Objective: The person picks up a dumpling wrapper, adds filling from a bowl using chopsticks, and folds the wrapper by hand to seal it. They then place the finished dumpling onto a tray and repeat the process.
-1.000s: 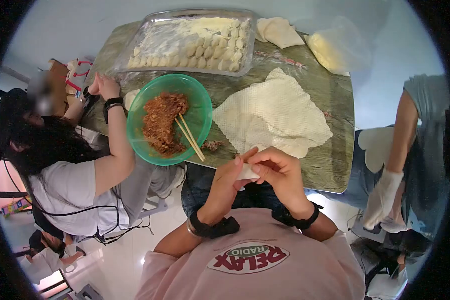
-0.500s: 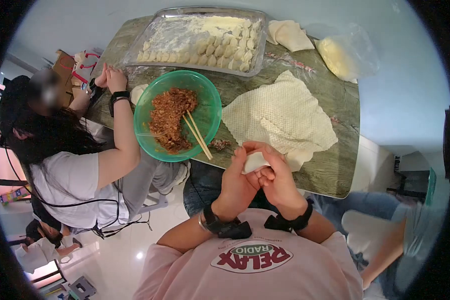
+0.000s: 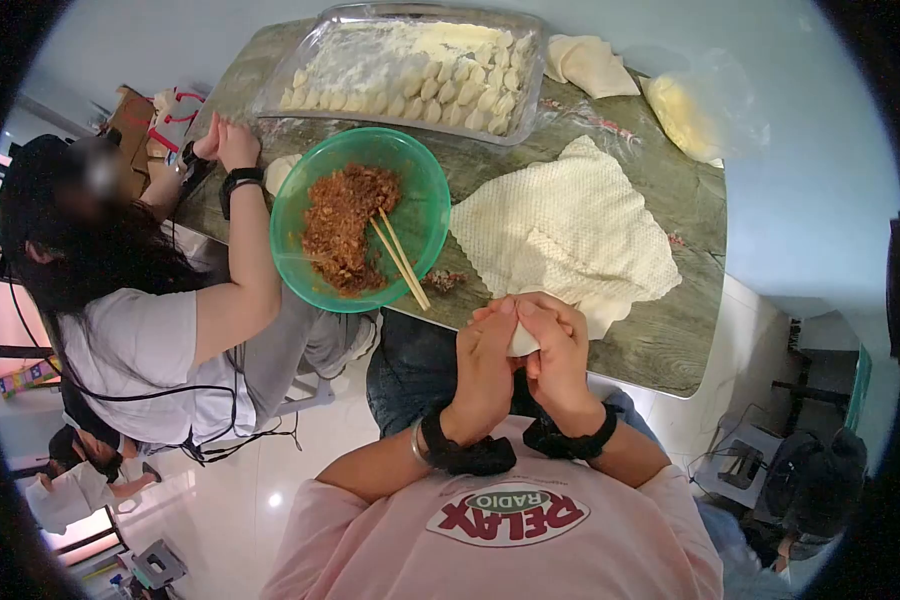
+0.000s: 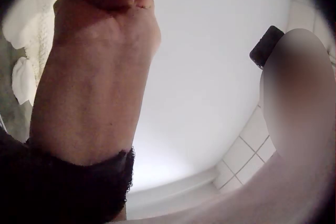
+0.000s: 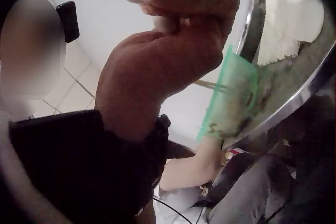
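Observation:
Both hands meet in front of the chest, at the table's near edge, around a small piece of white dough (image 3: 523, 342). The left hand (image 3: 485, 365) pinches it from the left and the right hand (image 3: 560, 355) from the right, thumbs side by side on top. Fingers hide most of the dough. In the left wrist view a hand and its wrist (image 4: 97, 77) fill the left side. The right wrist view has the right hand (image 5: 157, 66) against the other one, with little of the dough in sight.
A green bowl (image 3: 440, 200) of brown filling with chopsticks (image 3: 400, 260) stands left. Behind it is a tray (image 3: 528, 120) of dumplings. A cream cloth (image 3: 580, 220) lies right, a plastic bag (image 3: 685, 118) beyond. A seated person (image 3: 130, 330) is at the left.
The hands have drawn together around the dough, covering more of it, with the thumbs now side by side. The person at the right has moved mostly out of view.

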Motion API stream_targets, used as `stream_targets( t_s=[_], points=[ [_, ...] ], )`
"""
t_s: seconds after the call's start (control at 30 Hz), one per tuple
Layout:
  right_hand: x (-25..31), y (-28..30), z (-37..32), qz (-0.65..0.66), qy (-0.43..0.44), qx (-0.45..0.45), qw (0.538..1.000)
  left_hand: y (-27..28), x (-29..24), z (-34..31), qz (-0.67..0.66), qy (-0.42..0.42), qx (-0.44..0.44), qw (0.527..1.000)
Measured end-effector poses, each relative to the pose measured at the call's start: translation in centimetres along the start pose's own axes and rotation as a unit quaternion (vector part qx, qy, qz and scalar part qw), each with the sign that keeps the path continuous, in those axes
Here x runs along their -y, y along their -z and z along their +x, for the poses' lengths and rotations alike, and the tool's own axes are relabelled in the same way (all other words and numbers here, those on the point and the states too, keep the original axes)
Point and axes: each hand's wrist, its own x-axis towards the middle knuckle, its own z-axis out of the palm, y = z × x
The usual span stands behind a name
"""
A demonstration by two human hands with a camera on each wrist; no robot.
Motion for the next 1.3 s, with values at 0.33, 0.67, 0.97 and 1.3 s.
stream_targets(
  t_s=[0.33, 0.67, 0.97, 1.3],
  points=[
    [-1.2, 1.4, -0.2, -0.080, 0.012, 0.018, 0.997, 1.7, 1.3, 0.8, 0.045, 0.048, -0.027, 0.997],
    [2.3, 2.9, -0.7, 0.069, -0.023, 0.177, 0.982, 2.0, -0.8, 2.2, 0.446, -0.340, 0.147, 0.815],
    [5.6, 4.3, 1.9, -0.088, -0.068, 0.136, 0.984, 3.7, -0.8, 3.0, 0.396, -0.293, 0.175, 0.853],
    [19.2, -1.9, 13.5, -0.337, 0.133, 0.133, 0.923, 9.8, 1.2, 6.6, 0.516, -0.340, 0.146, 0.772]
  ],
)
